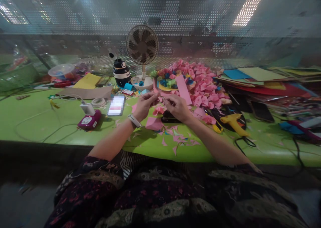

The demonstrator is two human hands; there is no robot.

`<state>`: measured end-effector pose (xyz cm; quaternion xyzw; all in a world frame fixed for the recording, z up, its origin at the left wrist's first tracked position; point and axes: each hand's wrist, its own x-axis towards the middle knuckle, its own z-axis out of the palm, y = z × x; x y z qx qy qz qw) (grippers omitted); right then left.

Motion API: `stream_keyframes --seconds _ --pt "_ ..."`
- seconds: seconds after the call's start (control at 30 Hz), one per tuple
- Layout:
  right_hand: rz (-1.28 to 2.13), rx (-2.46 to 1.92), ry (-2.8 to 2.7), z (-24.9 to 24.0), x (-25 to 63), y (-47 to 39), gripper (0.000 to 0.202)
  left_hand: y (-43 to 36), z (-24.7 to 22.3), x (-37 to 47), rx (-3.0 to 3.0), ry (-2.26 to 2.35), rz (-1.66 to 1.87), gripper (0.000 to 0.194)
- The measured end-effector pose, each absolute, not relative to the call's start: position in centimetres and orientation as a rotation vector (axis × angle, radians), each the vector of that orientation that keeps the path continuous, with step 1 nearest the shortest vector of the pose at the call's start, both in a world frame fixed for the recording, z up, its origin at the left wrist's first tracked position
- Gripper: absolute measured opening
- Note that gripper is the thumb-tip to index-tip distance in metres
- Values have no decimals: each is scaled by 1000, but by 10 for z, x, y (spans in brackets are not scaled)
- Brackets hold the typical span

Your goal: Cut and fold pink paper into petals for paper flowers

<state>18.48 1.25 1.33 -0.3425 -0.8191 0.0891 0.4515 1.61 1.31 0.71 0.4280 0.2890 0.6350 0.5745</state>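
Note:
My left hand (145,104), with a pale watch strap (134,120) on its wrist, is closed in a pinch over the middle of the table. Pink paper (159,99) shows at its fingertips, partly hidden by the fingers. Close beside it, my right hand (177,108) has its fingers bent and pressed together; what they hold is too small to make out. Beneath the right hand lies a black stapler-like tool (170,117), partly covered. A square of pink paper (153,123) and many pink scraps (179,138) are scattered on the green table in front of me.
Behind my hands are a heap of pink paper flowers (200,79) and a fan (142,45). A yellow glue gun (235,123) lies right, near stacked coloured paper (260,74). Left are a phone (116,105), a purple power adapter (89,120) with cables, and a black jug (121,73).

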Motion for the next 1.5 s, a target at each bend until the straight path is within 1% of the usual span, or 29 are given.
stream_keyframes --seconds 0.27,0.43,0.57,0.67,0.77,0.83,0.93,1.03,1.17,1.37,1.5 --pt "216 -878 -2054 14 184 13 28 12 7 20 971 735 1548 29" --pt "76 -885 -2098 11 185 14 27 18 1 19 944 683 1560 32" --pt "17 -901 -2068 9 186 15 27 27 8 8 801 698 1708 27" --pt "193 -920 -1974 12 186 16 24 29 12 2 809 723 1665 27" --pt "462 -951 -1821 21 187 14 19 24 10 3 976 712 1442 33" --pt "658 -932 -1766 28 188 11 25 20 7 5 1070 684 1326 37" --pt "1041 -890 -1751 35 188 6 35 18 4 5 1129 649 1276 38" --pt "1335 -868 -1715 37 188 4 32 20 3 5 1156 636 1276 38" --pt "1502 -844 -1653 35 188 6 27 22 3 5 1182 607 1264 41" --pt "1697 -783 -1608 34 191 8 33 21 3 5 1209 594 1255 40" --pt "1788 -780 -1585 32 190 5 30 21 1 5 1203 566 1251 40"
